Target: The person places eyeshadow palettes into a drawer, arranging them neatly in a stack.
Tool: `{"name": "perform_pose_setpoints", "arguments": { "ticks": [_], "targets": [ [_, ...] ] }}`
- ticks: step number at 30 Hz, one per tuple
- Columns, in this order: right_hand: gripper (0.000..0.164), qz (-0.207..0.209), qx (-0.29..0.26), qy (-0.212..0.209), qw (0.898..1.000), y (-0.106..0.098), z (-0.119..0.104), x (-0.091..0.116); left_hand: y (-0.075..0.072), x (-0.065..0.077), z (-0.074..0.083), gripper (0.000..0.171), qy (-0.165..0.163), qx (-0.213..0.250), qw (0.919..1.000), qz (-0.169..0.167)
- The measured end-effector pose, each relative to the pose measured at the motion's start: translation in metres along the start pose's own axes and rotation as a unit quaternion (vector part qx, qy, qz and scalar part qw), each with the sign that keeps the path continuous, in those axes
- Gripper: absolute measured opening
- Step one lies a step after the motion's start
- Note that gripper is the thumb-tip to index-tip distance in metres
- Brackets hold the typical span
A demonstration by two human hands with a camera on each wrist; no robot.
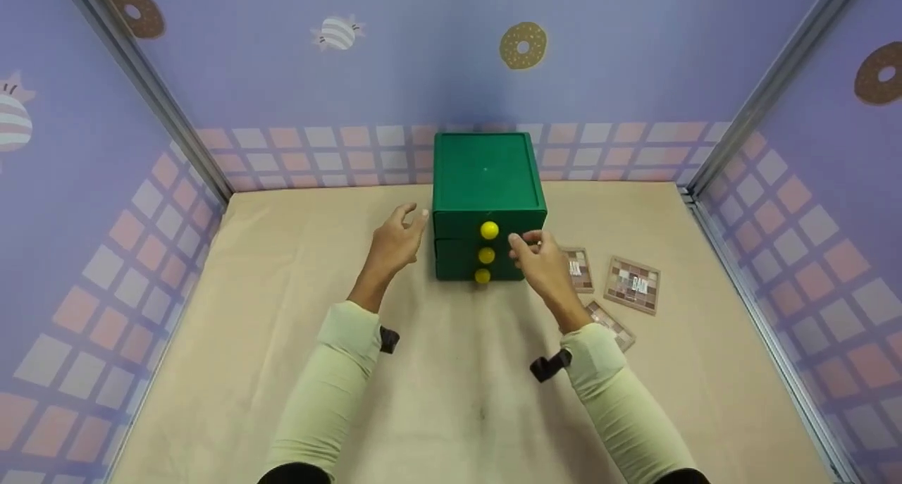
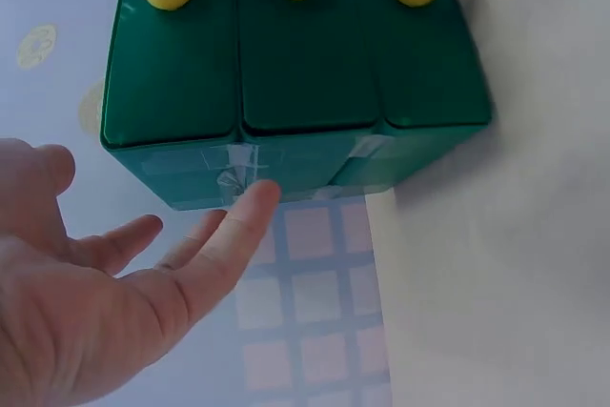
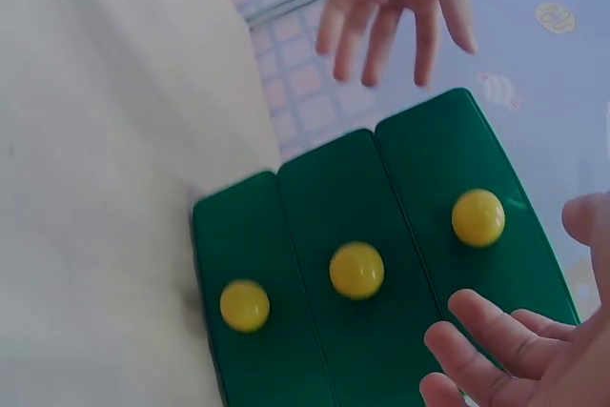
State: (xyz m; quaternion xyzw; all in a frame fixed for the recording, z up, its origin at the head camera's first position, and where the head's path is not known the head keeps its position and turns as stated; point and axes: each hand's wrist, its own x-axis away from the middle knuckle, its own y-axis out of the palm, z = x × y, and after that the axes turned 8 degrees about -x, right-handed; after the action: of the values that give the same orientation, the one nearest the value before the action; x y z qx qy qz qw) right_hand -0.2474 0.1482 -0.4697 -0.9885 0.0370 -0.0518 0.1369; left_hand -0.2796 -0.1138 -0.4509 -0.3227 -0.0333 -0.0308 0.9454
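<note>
A green box of three stacked drawers (image 1: 486, 174) stands against the back wall, each drawer front bearing a round yellow knob (image 1: 489, 230). All three drawers look closed, as the left wrist view shows from the front. My left hand (image 1: 399, 241) is just left of the box, holding nothing, its fingers loosely extended toward the box's side, where clear tape (image 2: 243, 161) runs across the drawer seams. On the other side, my right hand (image 1: 541, 258) hovers before the right part of the drawer fronts. Its fingers (image 3: 496, 335) are relaxed, slightly bent, with nothing between them.
Three square patterned palettes lie to the right of the box: one (image 1: 633, 284) farthest right, another (image 1: 579, 269) beside the right hand, and a third (image 1: 612, 325) partly under the right forearm. Patterned walls (image 1: 317, 82) with metal corner rails enclose the beige tabletop (image 1: 296, 272).
</note>
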Motion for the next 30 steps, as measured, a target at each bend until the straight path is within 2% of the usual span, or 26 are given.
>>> {"name": "perform_pose_setpoints", "arguments": {
  "ticks": [3,8,14,21,30],
  "targets": [
    [0.047,0.005,-0.032,0.01,0.999,0.012,-0.005,-0.006,0.0,-0.006,0.004,0.063,-0.011,0.042,0.999,-0.003],
    [0.044,0.013,-0.045,0.021,0.999,0.027,-0.009,-0.012,0.001,-0.013,0.01,0.058,-0.021,0.091,0.9956,-0.013],
    [0.041,0.034,-0.048,0.028,0.998,0.041,-0.011,-0.016,0.005,-0.019,0.016,0.054,-0.023,0.1,0.9947,-0.01],
    [0.034,0.078,-0.062,0.017,0.995,0.054,-0.011,-0.02,0.006,-0.023,0.022,0.051,-0.036,0.104,0.9939,-0.011],
    [0.036,0.107,-0.066,0.002,0.992,0.06,-0.008,-0.018,0.005,-0.024,0.019,0.05,-0.044,0.128,0.9906,-0.023]
  ]
}}
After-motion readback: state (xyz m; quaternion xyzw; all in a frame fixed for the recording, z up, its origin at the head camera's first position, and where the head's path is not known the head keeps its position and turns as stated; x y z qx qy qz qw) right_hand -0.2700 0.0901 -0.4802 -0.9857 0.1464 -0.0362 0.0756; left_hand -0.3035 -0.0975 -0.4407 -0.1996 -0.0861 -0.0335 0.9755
